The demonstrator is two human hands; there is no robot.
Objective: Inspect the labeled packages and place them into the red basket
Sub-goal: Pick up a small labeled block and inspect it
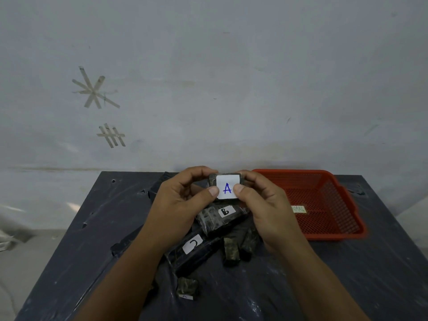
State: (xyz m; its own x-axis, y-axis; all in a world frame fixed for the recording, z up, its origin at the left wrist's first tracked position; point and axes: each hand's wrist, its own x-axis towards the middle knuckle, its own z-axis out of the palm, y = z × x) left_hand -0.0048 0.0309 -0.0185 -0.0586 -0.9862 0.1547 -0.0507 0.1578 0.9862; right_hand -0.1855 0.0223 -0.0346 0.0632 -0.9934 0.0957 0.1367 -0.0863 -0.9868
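A small dark package with a white label marked "A" [227, 186] is held up above the table's middle. My left hand [185, 202] pinches its left side and my right hand [261, 205] pinches its right side, thumbs on the label. Below them lie a package labeled "B" [220, 216] and a long dark package with a "C" label [193, 245]. Two small unlabeled-looking dark packages [239, 247] lie beside those, and another small one [187, 287] lies nearer me. The red mesh basket [333, 205] stands at the right, holding only a small paper tag.
The dark table [88, 239], covered in wrinkled black plastic, stands against a grey wall with tape marks. A long black piece [129, 239] lies left of the packages. The table's left edge drops off to a pale floor.
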